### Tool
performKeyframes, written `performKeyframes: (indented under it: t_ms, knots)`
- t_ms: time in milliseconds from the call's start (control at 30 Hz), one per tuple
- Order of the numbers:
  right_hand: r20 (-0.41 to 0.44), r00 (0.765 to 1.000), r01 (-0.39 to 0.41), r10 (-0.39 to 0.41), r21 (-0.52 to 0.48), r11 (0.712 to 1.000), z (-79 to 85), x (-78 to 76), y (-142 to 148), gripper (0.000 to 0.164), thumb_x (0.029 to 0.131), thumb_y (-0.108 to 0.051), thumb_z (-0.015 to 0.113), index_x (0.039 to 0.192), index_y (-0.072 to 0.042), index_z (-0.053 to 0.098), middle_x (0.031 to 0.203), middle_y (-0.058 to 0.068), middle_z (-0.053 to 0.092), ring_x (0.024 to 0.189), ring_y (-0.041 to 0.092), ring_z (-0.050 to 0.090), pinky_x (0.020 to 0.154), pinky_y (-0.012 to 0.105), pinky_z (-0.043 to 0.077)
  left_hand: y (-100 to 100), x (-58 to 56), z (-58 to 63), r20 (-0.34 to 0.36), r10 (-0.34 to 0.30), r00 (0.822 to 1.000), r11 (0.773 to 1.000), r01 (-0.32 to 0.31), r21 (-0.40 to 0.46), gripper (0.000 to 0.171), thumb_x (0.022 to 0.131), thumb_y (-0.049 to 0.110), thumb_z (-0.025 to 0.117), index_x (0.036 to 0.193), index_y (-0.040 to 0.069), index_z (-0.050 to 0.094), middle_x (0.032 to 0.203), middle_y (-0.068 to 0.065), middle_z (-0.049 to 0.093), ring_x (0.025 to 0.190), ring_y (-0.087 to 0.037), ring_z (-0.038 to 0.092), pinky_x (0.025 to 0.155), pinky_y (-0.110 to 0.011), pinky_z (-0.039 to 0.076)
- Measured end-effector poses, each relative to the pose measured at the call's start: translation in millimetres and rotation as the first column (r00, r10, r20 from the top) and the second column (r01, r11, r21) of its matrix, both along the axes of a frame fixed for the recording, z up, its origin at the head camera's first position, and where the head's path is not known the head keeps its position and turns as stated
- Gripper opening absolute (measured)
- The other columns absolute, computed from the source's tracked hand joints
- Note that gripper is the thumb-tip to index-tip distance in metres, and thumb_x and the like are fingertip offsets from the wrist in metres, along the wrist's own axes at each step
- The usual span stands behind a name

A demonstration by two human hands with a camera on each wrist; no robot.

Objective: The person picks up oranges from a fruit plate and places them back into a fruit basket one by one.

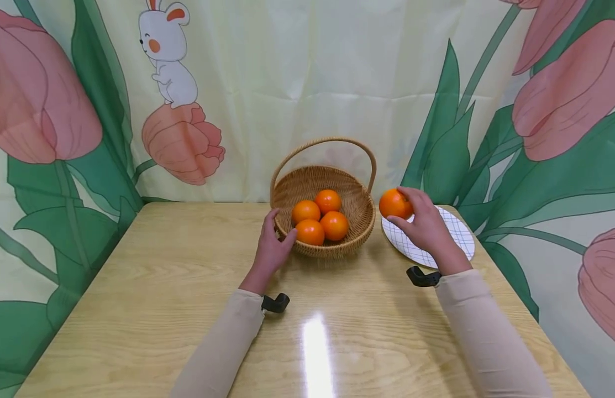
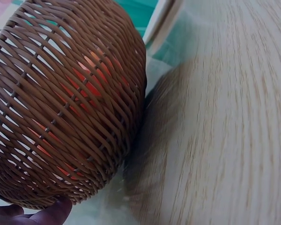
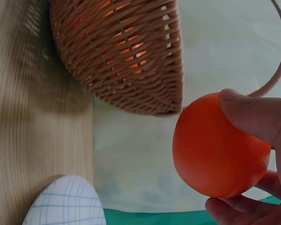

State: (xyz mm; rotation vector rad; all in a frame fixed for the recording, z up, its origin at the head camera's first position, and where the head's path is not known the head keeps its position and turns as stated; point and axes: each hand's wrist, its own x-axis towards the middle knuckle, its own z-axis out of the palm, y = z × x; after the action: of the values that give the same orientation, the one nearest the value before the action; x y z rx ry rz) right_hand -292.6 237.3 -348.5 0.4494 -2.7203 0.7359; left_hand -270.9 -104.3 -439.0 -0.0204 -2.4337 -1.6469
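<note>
A brown wicker basket (image 1: 359, 232) with an arched handle holds several oranges (image 1: 309, 232) at the back of the table. My left hand (image 1: 272, 249) grips its left rim, the thumb near the front edge; in the left wrist view only some fingertips (image 2: 56, 211) show against the weave. To the right of the basket, my right hand (image 1: 426, 226) holds another orange (image 1: 394, 203) in the air between thumb and fingers. The right wrist view shows this orange (image 3: 215, 150) close up, just outside the basket's rim. Below that hand lies a white plate with blue grid lines (image 1: 411, 246).
The light wooden table (image 1: 188, 276) reaches back to a curtain (image 1: 297, 83) printed with tulips and a rabbit. A bright reflection lies on the tabletop near the front. The plate sits by the table's right edge.
</note>
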Motion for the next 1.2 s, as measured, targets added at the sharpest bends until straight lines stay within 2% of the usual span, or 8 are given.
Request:
performKeyframes:
  t_ms: [367, 667, 1200]
  knots:
    - [-0.046, 0.997, -0.065, 0.065, -0.005, 0.998, 6.3, 5.5, -21.9, 0.068, 0.088, -0.027, 0.071, 0.146, -0.013, 0.039, 0.147, 0.021, 0.036, 0.125, 0.044, 0.044, 0.1, 0.063, 0.04, -0.9, -2.4, 0.7, -0.007, -0.011, 1.0, 1.0, 0.011, 0.004, 0.07, 0.093, 0.038, 0.061, 0.15, 0.026, 0.022, 0.157, -0.008, 0.026, 0.142, -0.032, 0.032, 0.109, -0.052, 0.038]
    - [-0.028, 0.991, -0.129, 0.129, -0.024, 0.991, 9.9, 11.3, -43.1, 0.068, 0.086, -0.028, 0.073, 0.145, -0.016, 0.041, 0.148, 0.017, 0.037, 0.127, 0.04, 0.046, 0.102, 0.059, 0.041, -1.6, -3.3, 1.5, -0.008, -0.015, 1.0, 1.0, 0.015, -0.004, 0.07, 0.092, 0.038, 0.061, 0.149, 0.026, 0.022, 0.157, -0.007, 0.026, 0.142, -0.032, 0.033, 0.109, -0.053, 0.037]
    - [-0.011, 0.966, -0.26, 0.26, 0.005, 0.966, -5.4, 13.1, -67.7, 0.069, 0.085, -0.029, 0.074, 0.144, -0.016, 0.042, 0.146, 0.015, 0.04, 0.126, 0.037, 0.047, 0.099, 0.054, 0.045, -0.7, -2.0, 4.7, 0.001, -0.019, 1.0, 1.0, 0.019, -0.004, 0.07, 0.092, 0.038, 0.062, 0.149, 0.026, 0.023, 0.156, -0.006, 0.026, 0.141, -0.03, 0.034, 0.111, -0.051, 0.036]
